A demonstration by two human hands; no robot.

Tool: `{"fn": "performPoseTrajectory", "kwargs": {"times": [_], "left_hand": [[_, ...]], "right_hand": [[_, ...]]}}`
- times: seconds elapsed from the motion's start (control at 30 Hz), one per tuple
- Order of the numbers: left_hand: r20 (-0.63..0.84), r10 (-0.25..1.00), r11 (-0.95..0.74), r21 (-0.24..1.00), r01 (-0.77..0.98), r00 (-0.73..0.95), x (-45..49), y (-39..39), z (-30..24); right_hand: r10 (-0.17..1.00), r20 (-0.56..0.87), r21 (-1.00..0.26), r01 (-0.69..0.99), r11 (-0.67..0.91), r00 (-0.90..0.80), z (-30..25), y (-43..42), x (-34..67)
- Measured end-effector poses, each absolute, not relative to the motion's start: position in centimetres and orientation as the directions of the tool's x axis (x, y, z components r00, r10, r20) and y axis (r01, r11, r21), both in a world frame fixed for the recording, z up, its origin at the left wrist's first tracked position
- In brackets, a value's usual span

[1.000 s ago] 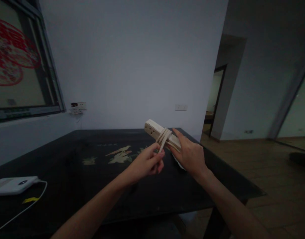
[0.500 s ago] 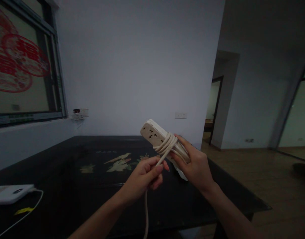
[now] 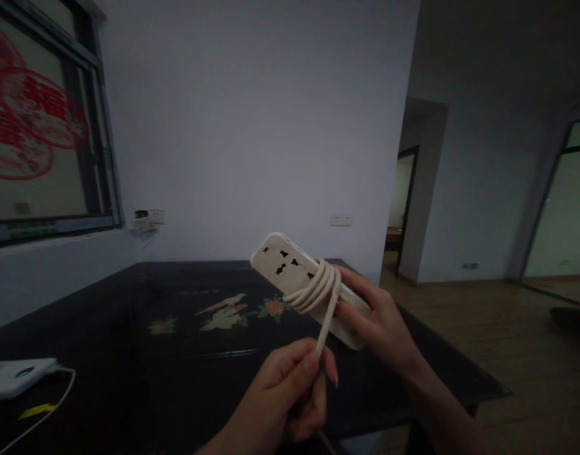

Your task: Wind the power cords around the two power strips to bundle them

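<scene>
A white power strip (image 3: 290, 260) is held up over the dark table, tilted with its socket face toward me. Several turns of its own white cord (image 3: 313, 292) wrap around its middle. My right hand (image 3: 380, 319) grips the lower right end, thumb on the near side and fingers over the far edge. Below the strip, my left hand (image 3: 294, 388) pinches the cord, which runs taut from the wraps down to the fingers. The cord's loose part drops out of sight beneath that hand.
The black table (image 3: 129, 379) bears a painted bird and flowers. At its left lie a white device (image 3: 19, 377) with a thin cable and a yellow scrap (image 3: 38, 411). Wall sockets (image 3: 340, 220) are on the wall behind; a window (image 3: 43, 120) is at the left.
My left hand has moved down and slightly right, drawing the cord with it. The power strip has turned to show more of its socket face. My view has shifted slightly.
</scene>
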State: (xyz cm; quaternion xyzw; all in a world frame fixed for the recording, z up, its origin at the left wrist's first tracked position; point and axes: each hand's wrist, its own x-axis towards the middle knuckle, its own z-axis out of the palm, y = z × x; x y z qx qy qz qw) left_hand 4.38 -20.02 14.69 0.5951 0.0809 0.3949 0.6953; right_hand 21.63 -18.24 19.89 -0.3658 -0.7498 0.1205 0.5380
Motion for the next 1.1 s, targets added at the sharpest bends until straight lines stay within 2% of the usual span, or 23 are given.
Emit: {"fn": "performPoseTrajectory", "kwargs": {"times": [0.17,0.4,0.6,0.87,1.1], "left_hand": [[0.333,0.665,0.003,0.894,-0.448,0.669,4.5,-20.5,12.4],[0.300,0.720,-0.021,0.911,-0.413,0.625,3.2,-21.5,11.6],[0.236,0.853,-0.041,0.919,-0.392,0.466,3.4,-21.9,9.9],[0.273,0.870,-0.163,0.945,-0.284,0.411,2.7,-21.8,8.9],[0.314,0.873,-0.256,0.946,-0.197,0.373,1.6,-21.7,8.5]], "right_hand": [[0.740,0.644,-0.669,0.327,0.667,-0.191,19.3,-19.1,21.6],[0.820,0.542,-0.759,0.312,0.571,-0.181,17.3,-18.4,21.7],[0.876,0.435,-0.861,0.190,0.473,-0.208,15.3,-17.5,20.3],[0.868,0.448,-0.874,0.100,0.476,-0.215,14.7,-18.3,19.7],[0.877,0.400,-0.902,0.058,0.429,-0.268,13.3,-18.2,19.5]]}}
